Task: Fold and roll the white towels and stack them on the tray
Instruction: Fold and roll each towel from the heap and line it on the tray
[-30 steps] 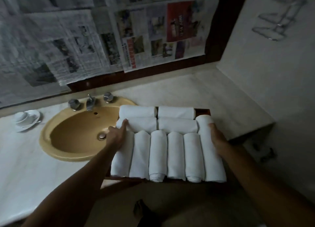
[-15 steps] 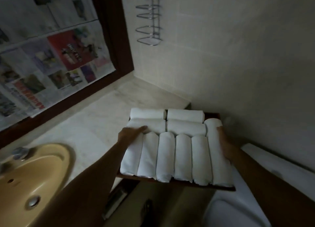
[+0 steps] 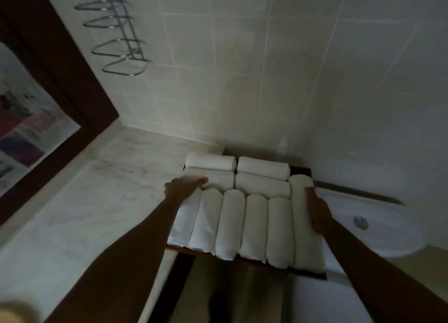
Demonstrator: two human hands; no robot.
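Note:
Several white rolled towels [image 3: 230, 225] fill a dark wooden tray [image 3: 301, 171]. The front row lies lengthwise, and two pairs lie crosswise behind it. My left hand [image 3: 183, 188] grips the tray's left side, thumb lying over the towels. On the right side, my right hand [image 3: 318, 212] grips the tray against the long outer roll. The tray is held in the air, past the counter's right end. The fingers under the tray are hidden.
A pale marble counter [image 3: 97, 201] stretches to the left below a dark-framed mirror [image 3: 60, 85] covered with newspaper. A chrome wire rack [image 3: 121, 53] hangs on the tiled wall. A white toilet cistern [image 3: 378, 228] with a flush button sits right of the tray.
The tray of towels has travelled right, from beside the yellow sink to the counter's far end near the cistern. Both hands keep the same grip.

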